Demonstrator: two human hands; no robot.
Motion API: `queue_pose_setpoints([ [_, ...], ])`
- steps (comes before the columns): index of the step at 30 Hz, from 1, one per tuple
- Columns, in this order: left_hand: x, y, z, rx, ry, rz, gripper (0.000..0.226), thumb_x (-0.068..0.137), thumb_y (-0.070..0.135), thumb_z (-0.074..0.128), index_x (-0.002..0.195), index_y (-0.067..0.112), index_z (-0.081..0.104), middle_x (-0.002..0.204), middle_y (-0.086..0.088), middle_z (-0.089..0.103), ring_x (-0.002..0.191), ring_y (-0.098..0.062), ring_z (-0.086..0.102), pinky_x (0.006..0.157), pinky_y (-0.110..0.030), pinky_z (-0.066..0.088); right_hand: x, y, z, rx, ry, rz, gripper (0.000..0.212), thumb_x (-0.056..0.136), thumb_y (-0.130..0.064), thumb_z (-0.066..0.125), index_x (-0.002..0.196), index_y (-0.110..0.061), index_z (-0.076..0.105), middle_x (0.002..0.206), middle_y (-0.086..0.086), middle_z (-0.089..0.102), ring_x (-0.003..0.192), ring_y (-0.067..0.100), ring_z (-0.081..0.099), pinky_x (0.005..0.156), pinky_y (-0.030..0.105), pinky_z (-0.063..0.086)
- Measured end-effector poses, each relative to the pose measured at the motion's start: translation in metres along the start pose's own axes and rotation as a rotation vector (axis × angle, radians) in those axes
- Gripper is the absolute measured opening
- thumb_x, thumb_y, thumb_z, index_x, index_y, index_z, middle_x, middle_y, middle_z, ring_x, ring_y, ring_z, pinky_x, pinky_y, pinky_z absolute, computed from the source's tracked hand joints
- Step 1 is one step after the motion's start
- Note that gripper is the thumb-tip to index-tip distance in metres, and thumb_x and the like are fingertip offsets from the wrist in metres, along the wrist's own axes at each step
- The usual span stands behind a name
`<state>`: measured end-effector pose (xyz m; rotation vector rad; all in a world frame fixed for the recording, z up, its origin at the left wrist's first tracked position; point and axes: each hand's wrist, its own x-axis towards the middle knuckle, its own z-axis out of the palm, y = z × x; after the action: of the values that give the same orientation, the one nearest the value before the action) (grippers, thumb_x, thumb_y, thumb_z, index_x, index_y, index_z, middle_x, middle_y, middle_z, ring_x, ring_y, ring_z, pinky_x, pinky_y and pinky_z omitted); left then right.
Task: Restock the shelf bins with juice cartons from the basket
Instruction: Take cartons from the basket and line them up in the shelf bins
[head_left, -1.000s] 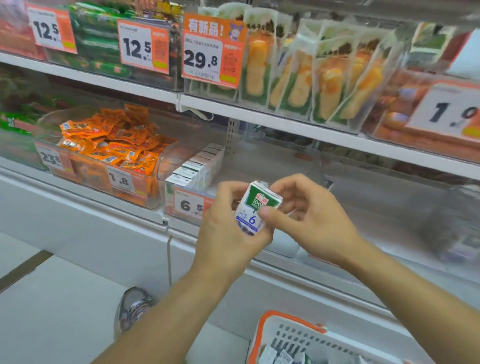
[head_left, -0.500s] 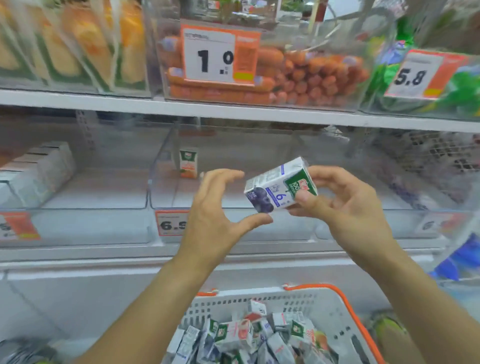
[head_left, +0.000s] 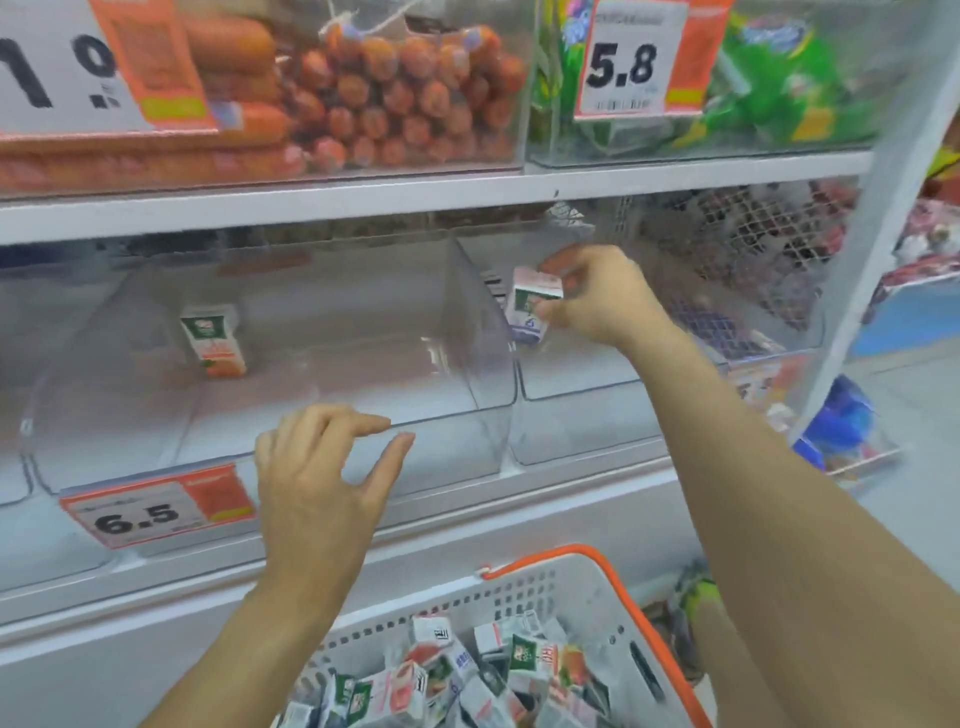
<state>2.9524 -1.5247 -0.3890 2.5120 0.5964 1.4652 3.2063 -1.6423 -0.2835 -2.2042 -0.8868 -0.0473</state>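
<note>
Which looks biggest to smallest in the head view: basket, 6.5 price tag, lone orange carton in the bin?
1. Basket, cropped by the frame edge and nearest the camera.
2. 6.5 price tag.
3. Orange carton, farthest back, so its true size against the tag is unsure.

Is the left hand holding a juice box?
No, the left hand is open and holds nothing; the right hand holds the juice box.
</note>
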Motion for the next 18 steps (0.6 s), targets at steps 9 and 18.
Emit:
queue_pose_setpoints([
  [9, -0.002, -0.006, -0.004, 0.022, -0.015, 0.077, 0.020, 0.081, 0.024, 0.075, 0.095, 0.010, 0.072, 0.087, -0.002, 0.059, 0.082, -0.024, 0.054, 0.078, -0.035, 0.035, 0.025, -0.001, 0.055, -0.177, -0.165, 0.141, 0.036, 0.082, -0.016, 0.075, 0.116, -0.020, 0.067, 0.121, 0.010, 0.067, 0.106, 0.028, 0.065, 0.089, 0.029, 0.054],
  [18, -0.002, -0.010, -0.010, 0.003, -0.103, 0.103, 0.023, 0.083, 0.020, 0.068, 0.105, 0.012, 0.069, 0.096, -0.002, 0.060, 0.091, -0.024, 0.058, 0.084, -0.032, 0.034, -0.030, -0.016, -0.002, -0.104, 0.080, 0.017, 0.025, 0.086, -0.013, 0.069, 0.110, -0.016, 0.068, 0.099, -0.001, 0.070, 0.084, 0.012, 0.060, 0.082, 0.019, 0.046],
])
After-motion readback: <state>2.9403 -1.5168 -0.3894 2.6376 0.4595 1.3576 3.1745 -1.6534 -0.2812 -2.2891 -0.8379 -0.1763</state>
